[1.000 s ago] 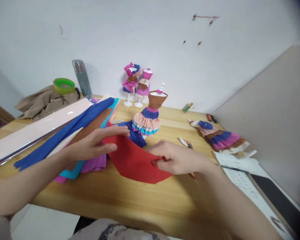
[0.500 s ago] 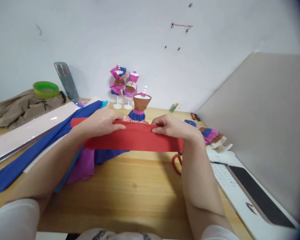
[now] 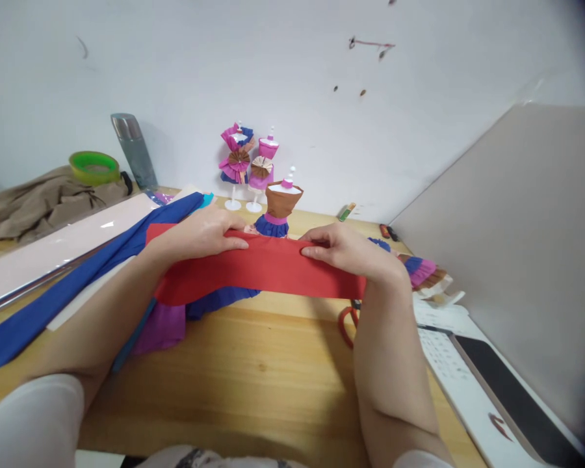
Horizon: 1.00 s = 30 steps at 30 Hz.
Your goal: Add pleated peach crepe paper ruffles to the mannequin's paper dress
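Across the middle of the wooden table (image 3: 253,383), a red sheet (image 3: 273,268) spans both hands, near side of the brown-topped dress form (image 3: 281,203). Left hand (image 3: 205,231) and right hand (image 3: 338,247) each pinch its far edge, thumbs near, fingers partly hidden. Uneven pull could skew or tear it; a lowered right forearm (image 3: 392,351) might nudge the scissors (image 3: 344,328).

Left hand (image 3: 205,233), right hand (image 3: 347,248) pinch red strip (image 3: 269,265).
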### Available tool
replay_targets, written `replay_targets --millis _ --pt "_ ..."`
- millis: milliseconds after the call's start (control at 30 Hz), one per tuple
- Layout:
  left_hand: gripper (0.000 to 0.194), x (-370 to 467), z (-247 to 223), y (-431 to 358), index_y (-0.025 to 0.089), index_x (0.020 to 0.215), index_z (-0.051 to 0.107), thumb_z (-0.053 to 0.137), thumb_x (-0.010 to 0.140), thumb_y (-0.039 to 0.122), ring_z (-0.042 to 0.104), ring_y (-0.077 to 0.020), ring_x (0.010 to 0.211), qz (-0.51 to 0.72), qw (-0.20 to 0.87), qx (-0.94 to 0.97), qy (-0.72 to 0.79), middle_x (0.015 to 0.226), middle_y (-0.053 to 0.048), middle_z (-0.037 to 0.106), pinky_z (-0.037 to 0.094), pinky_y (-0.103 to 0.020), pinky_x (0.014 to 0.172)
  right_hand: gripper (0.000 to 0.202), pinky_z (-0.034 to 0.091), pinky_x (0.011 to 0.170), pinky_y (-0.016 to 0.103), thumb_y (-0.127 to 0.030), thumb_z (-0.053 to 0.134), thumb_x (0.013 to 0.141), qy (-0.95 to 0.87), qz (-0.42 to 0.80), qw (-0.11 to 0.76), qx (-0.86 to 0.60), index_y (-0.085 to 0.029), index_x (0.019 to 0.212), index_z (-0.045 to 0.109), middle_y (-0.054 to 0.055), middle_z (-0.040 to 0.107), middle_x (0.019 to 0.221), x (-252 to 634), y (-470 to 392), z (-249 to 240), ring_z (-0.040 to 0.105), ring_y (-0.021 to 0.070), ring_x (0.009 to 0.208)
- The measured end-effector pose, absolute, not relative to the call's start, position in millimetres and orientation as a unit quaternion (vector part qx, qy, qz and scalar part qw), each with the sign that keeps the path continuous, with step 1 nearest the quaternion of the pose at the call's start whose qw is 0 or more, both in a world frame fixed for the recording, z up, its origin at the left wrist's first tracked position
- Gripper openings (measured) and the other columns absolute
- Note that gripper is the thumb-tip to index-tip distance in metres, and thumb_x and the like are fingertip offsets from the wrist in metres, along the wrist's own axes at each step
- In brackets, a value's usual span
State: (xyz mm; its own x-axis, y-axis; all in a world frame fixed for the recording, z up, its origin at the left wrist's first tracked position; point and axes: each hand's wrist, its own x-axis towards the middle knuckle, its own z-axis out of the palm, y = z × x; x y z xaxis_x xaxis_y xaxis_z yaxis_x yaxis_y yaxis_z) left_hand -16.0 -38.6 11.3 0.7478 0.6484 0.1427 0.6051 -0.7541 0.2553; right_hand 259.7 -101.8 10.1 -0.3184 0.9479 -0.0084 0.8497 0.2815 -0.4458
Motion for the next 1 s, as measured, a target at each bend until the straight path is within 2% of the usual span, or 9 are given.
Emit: replay_targets --millis 300,500,633,733,767,833,933,1000 --pt "0.026 -21.4 12.2 -30.4 0.017 0.068 0.057 0.056 0.086 0.036 0.045 -0.0121 0.06 0.191 0.033 0.928 0.317 0.063 0.001 0.053 0.03 -0.026 0.061 0.019 0.042 0.069 0.028 -0.026 0.055 0.085 -0.776 0.099 0.228 -0.579 -0.017 0.086 0.072 0.005 0.074 0.086 249.2 -107.6 16.5 0.061 0.0181 0.075" --pt "0.029 -31.8 30.9 -45.0 0.018 0.069 0.054 0.053 0.09 0.037 0.045 -0.0136 0.065 0.153 -0.05 0.93 0.33 0.067 0.0 0.052 0.029 -0.027 0.063 0.015 0.04 0.065 0.028 -0.025 0.056 0.087 -0.791 0.038 0.246 -0.558 -0.018 0.078 0.067 0.004 0.07 0.076 240.9 -121.8 20.6 0.058 0.017 0.067" --pt "0.03 -42.0 34.5 -59.5 0.019 0.076 0.059 0.049 0.093 0.042 0.048 -0.0171 0.071 0.134 -0.107 0.922 0.346 0.075 -0.003 0.056 0.025 -0.03 0.06 0.014 0.04 0.065 0.029 -0.021 0.053 0.091 -0.822 -0.015 0.253 -0.509 -0.019 0.083 0.064 0.004 0.066 0.076 241.3 -136.0 26.8 0.057 0.017 0.067" --pt "0.037 -50.6 19.4 -84.0 0.022 0.076 0.062 0.038 0.098 0.039 0.043 -0.0197 0.065 0.133 -0.158 0.931 0.302 0.074 -0.005 0.057 0.023 -0.036 0.058 0.019 0.039 0.062 0.03 -0.018 0.046 0.096 -0.861 -0.058 0.207 -0.461 -0.019 0.088 0.064 0.006 0.064 0.078 238.0 -153.2 22.9 0.057 0.0185 0.068" --pt "0.04 -53.2 9.8 -96.2 0.023 0.075 0.063 0.032 0.099 0.031 0.041 -0.0199 0.062 0.129 -0.167 0.937 0.279 0.072 -0.005 0.058 0.026 -0.037 0.06 0.023 0.039 0.062 0.031 -0.015 0.043 0.097 -0.876 -0.07 0.176 -0.443 -0.018 0.088 0.064 0.007 0.063 0.077 235.4 -160.9 17.2 0.056 0.0191 0.068" --pt "0.04 -57.8 -15.2 -124.3 0.023 0.078 0.064 0.03 0.096 0.011 0.048 -0.0207 0.067 0.106 -0.172 0.948 0.246 0.071 -0.004 0.059 0.032 -0.038 0.065 0.031 0.039 0.06 0.033 -0.008 0.037 0.096 -0.908 -0.085 0.115 -0.395 -0.017 0.082 0.063 0.007 0.061 0.075 228.5 -178.6 -1.8 0.054 0.0198 0.065" --pt "0.026 -65.8 -55.3 -163.4 0.022 0.085 0.068 0.048 0.086 0.004 0.056 -0.0184 0.067 0.004 -0.12 0.961 0.25 0.077 -0.004 0.065 0.037 -0.035 0.063 0.025 0.043 0.062 0.033 -0.008 0.045 0.094 -0.933 -0.026 0.033 -0.358 -0.016 0.08 0.064 0.007 0.064 0.077 219.7 -205.4 -39.0 0.057 0.0198 0.067" --pt "0.009 -72.3 -72.1 -177.9 0.021 0.083 0.069 0.064 0.083 0.014 0.061 -0.0193 0.071 -0.067 -0.036 0.962 0.263 0.081 -0.005 0.068 0.04 -0.033 0.062 0.018 0.046 0.063 0.032 -0.024 0.059 0.093 -0.929 0.075 -0.004 -0.362 -0.016 0.078 0.066 0.006 0.065 0.078 219.1 -217.4 -58.0 0.062 0.0205 0.072"
